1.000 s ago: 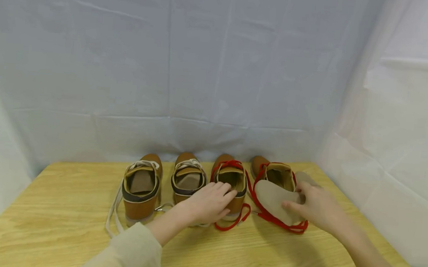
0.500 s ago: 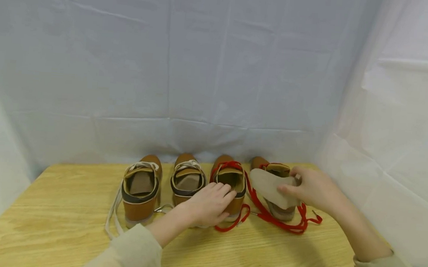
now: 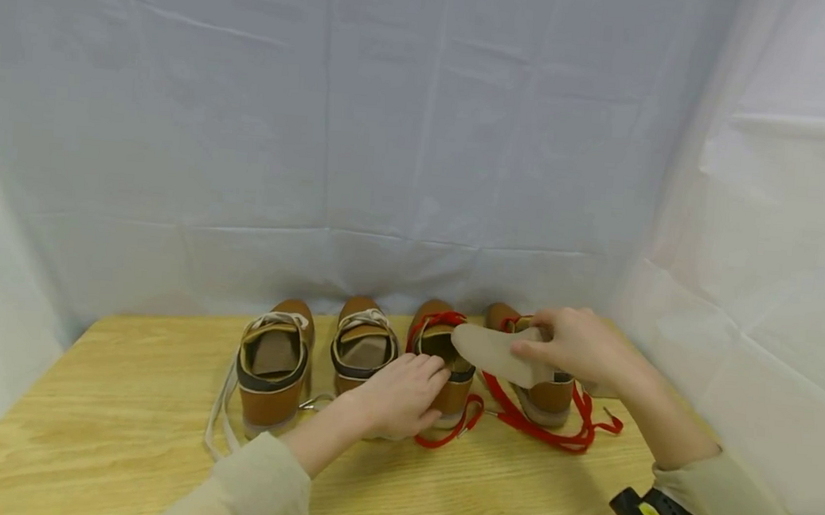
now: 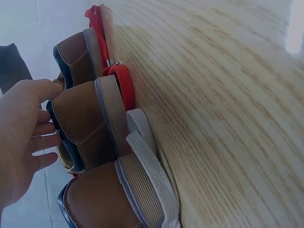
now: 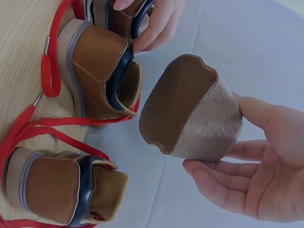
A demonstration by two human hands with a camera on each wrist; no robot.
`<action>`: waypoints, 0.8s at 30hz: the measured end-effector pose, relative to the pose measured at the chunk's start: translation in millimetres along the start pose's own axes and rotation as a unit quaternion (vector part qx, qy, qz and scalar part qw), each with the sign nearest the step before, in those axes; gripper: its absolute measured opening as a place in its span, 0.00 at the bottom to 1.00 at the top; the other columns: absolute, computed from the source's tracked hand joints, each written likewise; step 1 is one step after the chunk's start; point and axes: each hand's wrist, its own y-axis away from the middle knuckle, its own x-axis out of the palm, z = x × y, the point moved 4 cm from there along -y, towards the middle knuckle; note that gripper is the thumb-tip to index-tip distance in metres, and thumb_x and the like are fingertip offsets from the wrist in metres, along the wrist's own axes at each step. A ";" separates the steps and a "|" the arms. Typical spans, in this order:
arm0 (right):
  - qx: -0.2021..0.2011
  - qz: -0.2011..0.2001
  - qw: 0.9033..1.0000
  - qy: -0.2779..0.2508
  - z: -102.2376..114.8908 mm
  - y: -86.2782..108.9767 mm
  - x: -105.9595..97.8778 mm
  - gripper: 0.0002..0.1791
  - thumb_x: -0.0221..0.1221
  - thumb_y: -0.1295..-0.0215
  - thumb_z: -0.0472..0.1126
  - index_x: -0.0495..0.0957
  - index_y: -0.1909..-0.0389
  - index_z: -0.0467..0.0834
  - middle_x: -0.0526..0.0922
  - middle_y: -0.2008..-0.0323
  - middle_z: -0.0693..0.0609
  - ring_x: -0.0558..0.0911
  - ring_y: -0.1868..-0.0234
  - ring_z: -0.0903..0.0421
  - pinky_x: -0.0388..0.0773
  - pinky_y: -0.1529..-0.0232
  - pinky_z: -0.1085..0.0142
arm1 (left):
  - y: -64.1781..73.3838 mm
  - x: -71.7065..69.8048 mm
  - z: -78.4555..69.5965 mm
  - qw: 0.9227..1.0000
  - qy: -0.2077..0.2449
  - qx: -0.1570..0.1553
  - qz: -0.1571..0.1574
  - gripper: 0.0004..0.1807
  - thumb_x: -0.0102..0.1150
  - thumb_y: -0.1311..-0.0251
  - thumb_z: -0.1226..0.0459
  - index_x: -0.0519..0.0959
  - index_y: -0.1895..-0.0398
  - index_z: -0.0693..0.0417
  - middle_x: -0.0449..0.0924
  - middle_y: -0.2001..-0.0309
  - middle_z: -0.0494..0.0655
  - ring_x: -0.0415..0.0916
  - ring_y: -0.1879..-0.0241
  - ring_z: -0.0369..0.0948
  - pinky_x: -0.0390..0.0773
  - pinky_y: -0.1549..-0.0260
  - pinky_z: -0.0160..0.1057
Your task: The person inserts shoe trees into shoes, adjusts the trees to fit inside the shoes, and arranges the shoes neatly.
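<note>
My right hand [image 3: 579, 345] pinches a beige insole [image 3: 495, 353] between thumb and fingers, above the two red-laced shoes. The right wrist view shows the insole [image 5: 204, 118] bent into a curve, and the hand [image 5: 270, 161] has thumb and fingers at opposite edges. In the head view its far end overlaps the opening of the inner red-laced shoe [image 3: 456, 392]. My left hand [image 3: 403, 396] rests at that shoe's heel collar with loosely bent fingers. Seen from the left wrist, the fingers lie beside the collar of the brown shoe [image 4: 80, 118]. The rightmost shoe [image 3: 554, 395] stands partly hidden behind the insole.
Two brown shoes with pale laces stand to the left, the outer shoe [image 3: 269, 399] and the inner shoe [image 3: 364, 354]. Red laces [image 3: 551, 436] trail over the wooden table [image 3: 121, 413]. A white sheet [image 3: 393, 128] hangs behind and at the sides.
My right hand has lifted the insole and carried it left, from over the rightmost shoe toward the inner red-laced one. The left hand has stayed in place.
</note>
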 end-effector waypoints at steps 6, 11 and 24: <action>0.003 0.017 1.000 -0.020 4.5 -7.9 2.2 0.27 0.59 0.41 0.57 0.78 0.52 0.39 0.81 0.65 0.50 0.78 0.68 0.56 0.74 0.70 0.63 | -0.7 0.6 0.7 1.000 -0.004 0.004 -0.007 0.29 0.53 0.40 0.49 0.70 0.42 0.60 0.69 0.47 0.51 0.68 0.49 0.43 0.70 0.51 0.41; 0.005 0.019 0.999 -0.028 7.3 -14.0 2.9 0.27 0.59 0.42 0.56 0.78 0.52 0.38 0.82 0.63 0.48 0.78 0.68 0.56 0.74 0.70 0.63 | -1.7 1.5 1.5 1.000 -0.011 -0.005 -0.015 0.28 0.54 0.40 0.48 0.71 0.44 0.58 0.70 0.49 0.49 0.70 0.51 0.43 0.71 0.54 0.40; -0.012 0.036 0.998 -0.041 12.2 -24.3 1.9 0.19 0.59 0.41 0.54 0.83 0.61 0.42 0.80 0.74 0.54 0.73 0.75 0.58 0.69 0.76 0.65 | -1.0 -1.3 0.3 1.000 0.012 -0.008 -0.012 0.26 0.54 0.40 0.49 0.72 0.45 0.57 0.70 0.53 0.48 0.70 0.56 0.42 0.72 0.61 0.39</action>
